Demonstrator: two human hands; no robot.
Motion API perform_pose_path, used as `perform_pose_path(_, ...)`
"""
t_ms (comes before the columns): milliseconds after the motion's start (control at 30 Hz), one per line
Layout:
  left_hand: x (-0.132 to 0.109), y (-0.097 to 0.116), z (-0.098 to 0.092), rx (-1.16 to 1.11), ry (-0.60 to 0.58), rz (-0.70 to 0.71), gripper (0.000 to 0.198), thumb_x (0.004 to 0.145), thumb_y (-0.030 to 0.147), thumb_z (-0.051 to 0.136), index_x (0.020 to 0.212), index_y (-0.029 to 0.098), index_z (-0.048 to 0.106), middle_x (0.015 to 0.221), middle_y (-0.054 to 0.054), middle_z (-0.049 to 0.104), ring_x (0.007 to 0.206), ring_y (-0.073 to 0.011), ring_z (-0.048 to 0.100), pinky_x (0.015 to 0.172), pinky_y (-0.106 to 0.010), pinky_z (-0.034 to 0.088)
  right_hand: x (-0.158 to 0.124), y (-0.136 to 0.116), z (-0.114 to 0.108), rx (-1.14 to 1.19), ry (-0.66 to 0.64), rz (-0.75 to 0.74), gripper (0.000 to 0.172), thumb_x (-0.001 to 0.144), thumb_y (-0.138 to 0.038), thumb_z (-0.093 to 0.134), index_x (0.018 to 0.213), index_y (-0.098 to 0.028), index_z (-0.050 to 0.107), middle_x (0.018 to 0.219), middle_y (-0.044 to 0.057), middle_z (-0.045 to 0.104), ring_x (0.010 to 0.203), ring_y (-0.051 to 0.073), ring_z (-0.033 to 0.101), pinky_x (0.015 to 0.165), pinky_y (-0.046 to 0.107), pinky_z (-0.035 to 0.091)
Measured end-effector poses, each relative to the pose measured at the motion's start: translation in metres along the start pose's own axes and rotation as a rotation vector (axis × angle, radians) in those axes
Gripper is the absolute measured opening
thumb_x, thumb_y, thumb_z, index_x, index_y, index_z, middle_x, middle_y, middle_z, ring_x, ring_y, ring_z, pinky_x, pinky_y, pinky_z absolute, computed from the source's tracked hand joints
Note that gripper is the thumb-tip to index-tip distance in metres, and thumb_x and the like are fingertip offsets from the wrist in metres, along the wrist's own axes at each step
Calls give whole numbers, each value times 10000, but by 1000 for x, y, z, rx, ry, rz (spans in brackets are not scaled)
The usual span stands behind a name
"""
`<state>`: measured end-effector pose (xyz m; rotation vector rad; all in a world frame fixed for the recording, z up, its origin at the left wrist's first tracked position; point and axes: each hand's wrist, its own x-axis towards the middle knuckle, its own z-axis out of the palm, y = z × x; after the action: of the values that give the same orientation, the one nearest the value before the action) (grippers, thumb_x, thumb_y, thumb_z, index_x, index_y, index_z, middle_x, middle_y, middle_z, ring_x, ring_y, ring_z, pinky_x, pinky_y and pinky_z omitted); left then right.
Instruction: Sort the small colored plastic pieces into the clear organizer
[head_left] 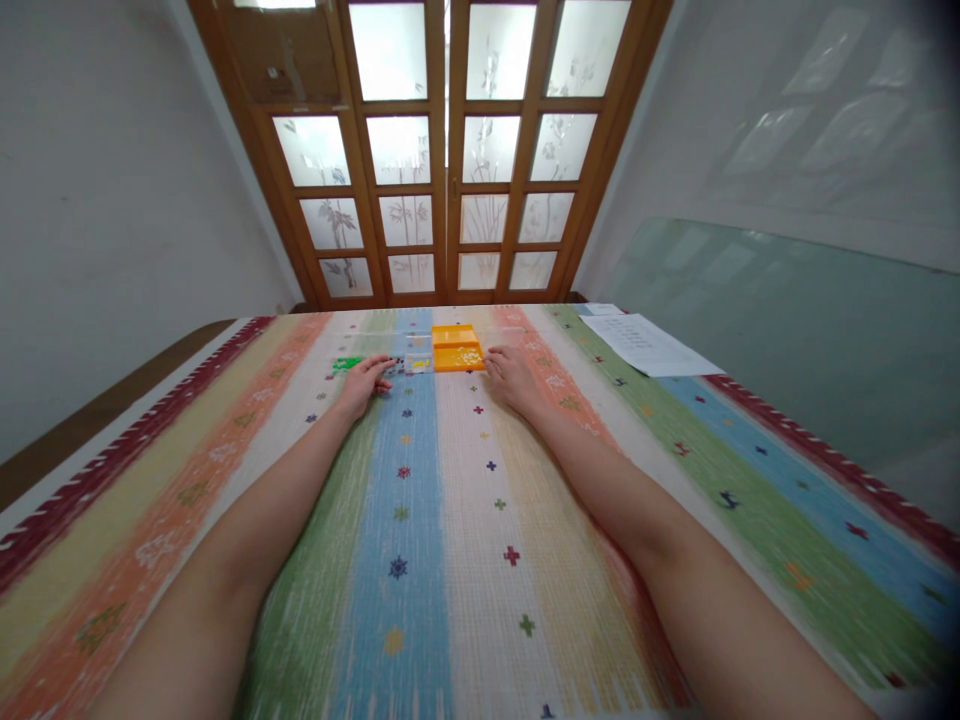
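Note:
An orange two-part box lies at the table's far middle. Small whitish pieces are in its near compartment. My right hand is at the box's right edge, its bent fingertips on the rim. Left of the box, my left hand has its fingers stretched and apart over a cluster of small dark pieces. Between that cluster and the box is a small pale compartment with yellow pieces. Green pieces lie beyond my left hand. The pieces are too small to name.
A striped, patterned tablecloth covers the table. Printed white sheets lie at the far right. A greenish glass panel leans against the right wall. Wooden doors with glass panes stand behind the table.

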<state>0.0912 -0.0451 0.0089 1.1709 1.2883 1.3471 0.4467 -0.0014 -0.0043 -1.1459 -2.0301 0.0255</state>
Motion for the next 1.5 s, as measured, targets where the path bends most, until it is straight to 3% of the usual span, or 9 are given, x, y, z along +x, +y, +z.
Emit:
perform_pose_path(167,-1,-11,5,202,-34,120,365,909,297,590,1238,174,687,1228,-101,740,531,-72,582,522,-230,502,15,15,-8,-98,135,74,410,1034,-352,420,1314,-184,668,1443,159,570,1356,313,485,1173,524,393)
perform_pose_path(267,-6,-13,9,455,-57,209,357,925,260,530,1232,194,699,1148,-64,757,569,-102,605,632,-279,549,24,22,-12,-201,96,122,468,1017,-339,442,1434,-173,574,1533,158,500,1427,323,419,1197,537,353)
perform_pose_path(400,-13,-10,12,788,-105,425,337,938,240,515,1199,219,727,1147,-48,751,913,-200,705,951,-378,560,32,24,-19,-290,-21,100,511,1005,-335,479,1483,-161,527,1504,166,522,1401,337,428,1175,519,359)
perform_pose_path(533,-18,-8,16,917,-170,601,344,957,235,492,1217,239,718,1315,-42,693,1228,-227,632,1120,-398,479,34,18,-28,-338,-98,101,392,1041,-341,441,1315,-175,668,1284,168,632,1221,315,534,1085,460,417)
perform_pose_path(800,-20,-9,20,1018,-181,581,384,969,263,499,1298,213,691,1423,-64,631,1289,-228,605,1153,-409,462,8,14,-35,-359,-303,28,373,1071,-367,429,1300,-242,695,1318,112,643,1177,253,588,1014,354,446)
perform_pose_path(967,-20,-10,20,1015,-177,559,399,965,272,513,1318,215,690,1458,-62,613,1314,-232,593,1175,-419,448,1,22,-35,-343,-309,1,382,1058,-326,458,1364,-227,663,1420,115,605,1257,265,562,1078,364,417)
perform_pose_path(1167,-15,-13,18,935,-141,513,390,945,240,532,1295,221,700,1425,-49,649,1318,-229,594,1190,-412,435,-3,21,-34,-354,-323,3,373,1070,-327,425,1314,-197,675,1342,130,640,1229,261,565,1071,360,412)
perform_pose_path(1300,-15,-13,18,935,-156,515,398,938,240,548,1307,219,696,1443,-47,642,1336,-234,586,1207,-414,416,7,17,-32,-380,-341,75,379,1075,-375,406,1190,-189,716,1239,152,669,1141,267,601,1001,355,436)
perform_pose_path(1500,-14,-14,17,926,-150,465,407,936,245,552,1317,239,694,1363,-39,694,1214,-239,658,1142,-421,481,56,12,-12,-320,-298,299,372,1053,-393,445,1119,-183,744,1156,162,726,1056,270,659,914,332,468)
